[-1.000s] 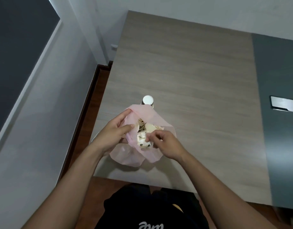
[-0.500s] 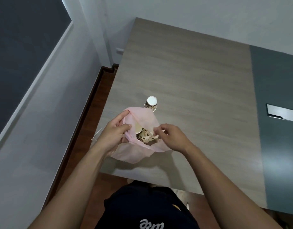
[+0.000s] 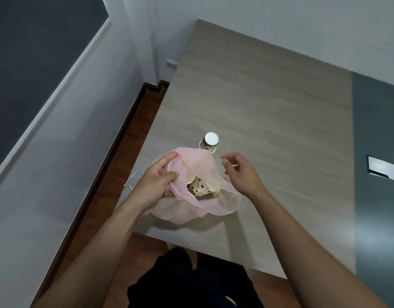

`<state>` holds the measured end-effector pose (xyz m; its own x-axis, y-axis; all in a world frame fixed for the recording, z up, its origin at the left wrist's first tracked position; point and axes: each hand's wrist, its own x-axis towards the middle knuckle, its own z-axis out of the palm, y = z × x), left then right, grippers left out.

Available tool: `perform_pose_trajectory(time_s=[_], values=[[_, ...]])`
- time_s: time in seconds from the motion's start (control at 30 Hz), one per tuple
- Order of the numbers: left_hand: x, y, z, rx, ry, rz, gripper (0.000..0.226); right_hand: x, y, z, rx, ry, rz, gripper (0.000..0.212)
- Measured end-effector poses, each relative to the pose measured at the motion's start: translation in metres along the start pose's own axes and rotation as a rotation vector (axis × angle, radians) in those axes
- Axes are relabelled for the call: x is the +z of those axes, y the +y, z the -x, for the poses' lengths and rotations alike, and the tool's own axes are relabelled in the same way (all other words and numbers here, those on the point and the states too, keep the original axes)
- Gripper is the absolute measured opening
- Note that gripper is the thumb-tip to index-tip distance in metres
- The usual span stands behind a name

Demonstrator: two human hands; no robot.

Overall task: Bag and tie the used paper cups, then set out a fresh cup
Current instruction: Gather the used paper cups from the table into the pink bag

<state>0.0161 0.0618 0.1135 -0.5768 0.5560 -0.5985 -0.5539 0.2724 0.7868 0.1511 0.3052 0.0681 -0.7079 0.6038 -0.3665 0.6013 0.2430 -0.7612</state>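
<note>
Thumb and fingertips of my left hand (image 3: 155, 182) are pinched on the left rim of the pink bag (image 3: 216, 203), holding its mouth up. My right hand (image 3: 241, 173) hovers just right of the bag, off it, fingers loosely curled. There's a pale sliver by the thumb, and I can't tell if it's pinching anything. The used cups (image 3: 200, 188) lie inside the gaping bag, which sits by the near-left corner of the desk (image 3: 269, 103). An upturned cup (image 3: 210, 141) stands just beyond it, toward the far edge. To close this well, I reckon: catch the opposite rim with the right, gather both sides high above the cups, press the air out, then knot without knocking the upturned cup.
</note>
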Motion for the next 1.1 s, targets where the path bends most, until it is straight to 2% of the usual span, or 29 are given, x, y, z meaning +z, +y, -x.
perform_pose_trajectory(time_s=[0.17, 0.3, 0.53, 0.63, 0.77, 0.87, 0.97, 1.03, 1.1], values=[[0.003, 0.006, -0.003, 0.015, 0.043, 0.009, 0.058, 0.004, -0.014, -0.049, -0.037, -0.071, 0.176, 0.04], [0.007, 0.008, 0.002, 0.027, 0.075, 0.02, 0.056, 0.014, -0.02, -0.094, -0.064, -0.154, 0.329, 0.051], [0.003, -0.007, 0.009, 0.053, 0.126, -0.087, 0.053, 0.035, 0.009, -0.149, -0.132, -0.338, 0.576, 0.078], [0.002, -0.009, 0.01, 0.038, 0.142, -0.069, 0.05, 0.039, 0.015, -0.143, -0.167, -0.28, 0.467, 0.065], [0.004, -0.007, 0.008, -0.003, 0.148, -0.043, 0.05, 0.035, 0.03, -0.128, -0.18, -0.172, 0.453, 0.049], [0.007, 0.001, 0.005, -0.019, 0.148, -0.039, 0.05, 0.033, 0.036, -0.117, -0.185, -0.168, 0.498, 0.057], [0.007, 0.005, 0.002, -0.009, 0.139, -0.044, 0.05, 0.036, 0.03, -0.116, -0.262, -0.222, 0.538, 0.075], [0.008, 0.007, 0.002, -0.013, 0.14, -0.04, 0.05, 0.041, 0.027, -0.118, -0.315, -0.297, 0.603, 0.075], [0.01, 0.009, 0.003, 0.003, 0.145, -0.036, 0.05, 0.046, 0.024, -0.12, -0.314, -0.338, 0.606, 0.066]])
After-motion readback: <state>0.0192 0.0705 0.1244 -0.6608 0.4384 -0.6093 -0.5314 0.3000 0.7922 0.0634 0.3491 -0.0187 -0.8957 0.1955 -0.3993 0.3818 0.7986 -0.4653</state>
